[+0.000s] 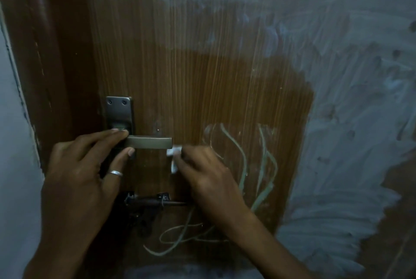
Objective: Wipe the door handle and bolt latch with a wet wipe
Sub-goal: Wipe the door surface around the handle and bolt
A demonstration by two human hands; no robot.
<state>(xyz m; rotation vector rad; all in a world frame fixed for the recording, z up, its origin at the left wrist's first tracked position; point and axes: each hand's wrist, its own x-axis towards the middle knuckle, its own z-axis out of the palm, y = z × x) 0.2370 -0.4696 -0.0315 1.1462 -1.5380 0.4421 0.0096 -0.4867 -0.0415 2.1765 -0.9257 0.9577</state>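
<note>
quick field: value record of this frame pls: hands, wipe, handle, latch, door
left hand: fingers pinch the door handle near its pivot
right hand: holds the wet wipe at the handle's free end
backplate: metal, two screws on top
bolt latch: below the handle, untouched
door: brown wood, pale smears and scribbles
ring: on left hand

Brown door [180, 76] with fine vertical grain, smeared with pale grey-blue streaks and greenish scribbles; dull silver handle [148, 143]; white wipe [174, 154]; dark bolt latch [146, 202]; silver ring [115, 173]
</note>
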